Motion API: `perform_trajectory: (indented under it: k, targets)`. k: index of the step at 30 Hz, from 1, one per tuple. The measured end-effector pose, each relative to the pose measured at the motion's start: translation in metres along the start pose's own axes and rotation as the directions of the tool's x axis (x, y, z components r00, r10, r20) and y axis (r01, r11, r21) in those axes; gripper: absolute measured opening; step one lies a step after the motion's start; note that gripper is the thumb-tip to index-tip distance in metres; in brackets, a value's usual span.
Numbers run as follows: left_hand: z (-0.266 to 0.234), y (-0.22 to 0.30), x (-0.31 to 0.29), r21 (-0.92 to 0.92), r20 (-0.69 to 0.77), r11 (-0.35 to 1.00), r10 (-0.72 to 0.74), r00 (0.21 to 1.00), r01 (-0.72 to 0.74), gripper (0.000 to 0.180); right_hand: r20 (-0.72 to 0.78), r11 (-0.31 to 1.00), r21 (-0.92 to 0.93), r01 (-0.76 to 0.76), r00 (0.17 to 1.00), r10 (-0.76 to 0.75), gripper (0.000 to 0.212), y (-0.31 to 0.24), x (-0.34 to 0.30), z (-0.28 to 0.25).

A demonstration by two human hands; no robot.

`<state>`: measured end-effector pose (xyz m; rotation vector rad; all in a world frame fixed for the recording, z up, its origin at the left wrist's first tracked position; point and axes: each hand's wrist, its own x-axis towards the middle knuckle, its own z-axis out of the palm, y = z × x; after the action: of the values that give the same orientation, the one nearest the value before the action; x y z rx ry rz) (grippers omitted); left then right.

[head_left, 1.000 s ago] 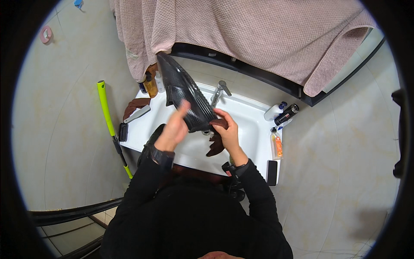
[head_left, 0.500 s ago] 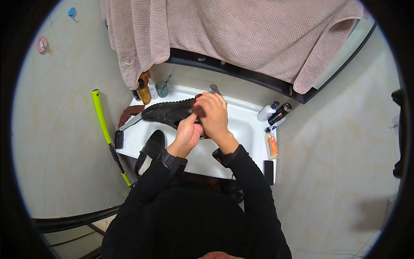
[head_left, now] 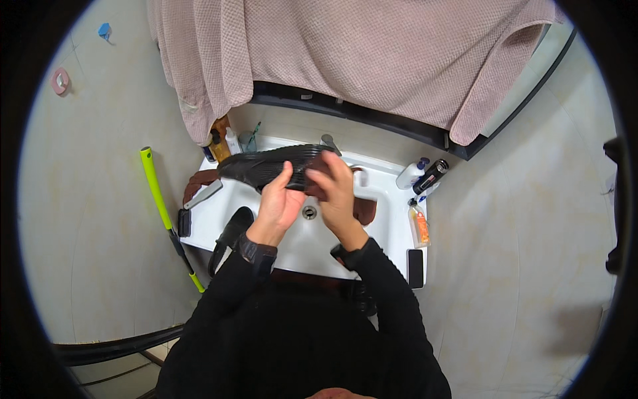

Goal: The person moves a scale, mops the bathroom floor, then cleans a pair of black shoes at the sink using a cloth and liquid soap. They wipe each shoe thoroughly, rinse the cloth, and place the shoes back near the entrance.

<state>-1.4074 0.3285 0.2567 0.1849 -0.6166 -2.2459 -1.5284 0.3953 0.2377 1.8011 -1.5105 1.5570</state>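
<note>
The left hand (head_left: 282, 207) has its fingers clamped on a black shoe (head_left: 256, 165), held above the far left part of the basin (head_left: 306, 253). The right hand's (head_left: 341, 199) fingers, blurred, appear closed on a brown cloth (head_left: 364, 211) at the shoe's right end. In judgement, wiping calls for a firm left grip and even strokes along the grooves. The shoe is tapered, glossy and ribbed; the cloth hangs limp. A second shoe (head_left: 234, 229) lies at the smooth basin's near left edge.
</note>
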Motion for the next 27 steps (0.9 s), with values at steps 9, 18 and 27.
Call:
perform_trajectory:
  k: [9,18,27]
  targets:
    - [0.006,-0.001,0.000,-0.017,0.121,0.998,-0.065,0.991,0.068,0.049,-0.123,0.750,0.569,-0.336,0.868,0.482,0.044,-0.003,0.003,0.013]
    - [-0.020,0.002,0.004,-0.070,-0.135,0.997,-0.022,0.991,0.013,0.042,0.015,0.999,0.049,0.014,1.000,-0.014,0.039,-0.030,0.050,0.007]
    - [-0.024,0.035,0.002,-0.178,0.026,0.984,-0.011,1.000,0.015,0.046,-0.137,0.975,0.189,-0.119,0.980,0.146,0.045,-0.021,-0.020,0.009]
